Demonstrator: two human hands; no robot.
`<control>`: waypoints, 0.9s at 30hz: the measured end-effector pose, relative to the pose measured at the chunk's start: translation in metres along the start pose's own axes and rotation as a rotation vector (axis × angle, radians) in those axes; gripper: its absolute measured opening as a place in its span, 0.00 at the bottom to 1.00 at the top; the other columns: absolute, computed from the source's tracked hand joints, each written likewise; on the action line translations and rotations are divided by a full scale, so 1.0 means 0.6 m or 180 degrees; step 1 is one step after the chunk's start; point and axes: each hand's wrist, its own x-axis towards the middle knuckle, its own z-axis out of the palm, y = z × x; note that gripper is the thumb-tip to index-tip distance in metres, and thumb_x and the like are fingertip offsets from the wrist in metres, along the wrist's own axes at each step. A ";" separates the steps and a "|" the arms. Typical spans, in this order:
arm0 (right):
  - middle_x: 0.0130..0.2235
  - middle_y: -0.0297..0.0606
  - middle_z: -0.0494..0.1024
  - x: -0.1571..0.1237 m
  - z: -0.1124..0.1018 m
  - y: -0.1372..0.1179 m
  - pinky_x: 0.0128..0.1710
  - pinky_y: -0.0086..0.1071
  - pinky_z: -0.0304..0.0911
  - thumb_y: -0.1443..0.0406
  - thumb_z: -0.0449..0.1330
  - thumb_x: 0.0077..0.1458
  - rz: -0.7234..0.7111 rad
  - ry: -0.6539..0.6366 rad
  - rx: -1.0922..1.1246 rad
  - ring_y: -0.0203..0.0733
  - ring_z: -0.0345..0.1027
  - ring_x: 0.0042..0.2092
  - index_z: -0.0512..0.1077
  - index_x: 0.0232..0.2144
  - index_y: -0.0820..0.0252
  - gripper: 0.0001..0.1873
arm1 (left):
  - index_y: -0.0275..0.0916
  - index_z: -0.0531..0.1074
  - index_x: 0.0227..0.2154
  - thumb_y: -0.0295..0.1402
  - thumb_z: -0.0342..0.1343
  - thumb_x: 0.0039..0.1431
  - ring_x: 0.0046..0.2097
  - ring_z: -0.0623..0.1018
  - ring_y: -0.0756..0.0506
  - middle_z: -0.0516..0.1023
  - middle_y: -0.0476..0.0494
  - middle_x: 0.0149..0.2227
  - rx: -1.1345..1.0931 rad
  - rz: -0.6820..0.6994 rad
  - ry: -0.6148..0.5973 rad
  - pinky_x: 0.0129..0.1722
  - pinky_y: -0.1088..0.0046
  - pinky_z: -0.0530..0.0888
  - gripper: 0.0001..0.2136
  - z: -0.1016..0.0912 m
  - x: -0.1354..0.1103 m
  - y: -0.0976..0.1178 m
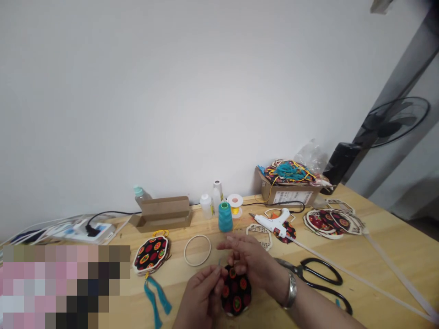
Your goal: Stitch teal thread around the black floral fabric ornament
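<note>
My left hand is closed in a pinch at the left edge of a dark, flower-patterned fabric piece; what lies between the fingertips is too small to make out. Just above the fabric's top edge is my right hand, a silver bracelet at its wrist. Its upper fingers stretch leftward and apart, while the lower ones curl near the fabric. A pale wooden ring lies beyond my left hand. Black-handled scissors rest beside my right forearm, partly covered by it.
A white glue gun, a teal thread cone and a lattice frame lie beyond my hands. A patterned ornament with teal tassels is left. Behind stand an overfilled cardboard box and a brown open box. A pixelated area covers the lower left.
</note>
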 end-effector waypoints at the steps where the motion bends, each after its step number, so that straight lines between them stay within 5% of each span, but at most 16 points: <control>1: 0.34 0.38 0.72 0.000 -0.001 -0.003 0.15 0.20 0.39 0.58 0.63 0.41 0.0010 -0.0030 0.0159 0.26 0.58 0.21 0.67 0.31 0.64 0.17 | 0.31 0.73 0.19 0.33 0.68 0.34 0.21 0.66 0.58 0.71 0.49 0.19 -0.0006 0.0024 0.0008 0.19 0.88 0.62 0.11 0.000 0.000 0.000; 6: 0.27 0.33 0.70 0.006 -0.007 -0.032 0.15 0.18 0.37 0.60 0.64 0.40 -0.0039 0.0093 0.0450 0.23 0.53 0.19 0.68 0.31 0.65 0.17 | 0.32 0.73 0.18 0.36 0.67 0.35 0.14 0.58 0.60 0.62 0.55 0.12 0.0017 0.0004 0.0099 0.12 0.88 0.51 0.12 -0.005 0.003 -0.002; 13: 0.23 0.30 0.65 0.025 -0.014 -0.090 0.14 0.17 0.38 0.64 0.64 0.40 -0.0211 0.0007 0.0350 0.23 0.50 0.19 0.69 0.31 0.67 0.14 | 0.34 0.75 0.21 0.32 0.65 0.39 0.20 0.66 0.58 0.69 0.51 0.18 -0.0053 0.0329 0.0036 0.18 0.88 0.60 0.08 -0.006 0.000 -0.005; 27: 0.20 0.31 0.65 0.037 -0.003 -0.158 0.11 0.16 0.37 0.69 0.55 0.50 0.0004 -0.0034 0.0063 0.23 0.48 0.16 0.68 0.28 0.68 0.04 | 0.33 0.73 0.20 0.33 0.62 0.44 0.18 0.61 0.58 0.66 0.52 0.18 0.0046 0.0299 -0.0136 0.17 0.88 0.58 0.08 -0.004 -0.010 -0.004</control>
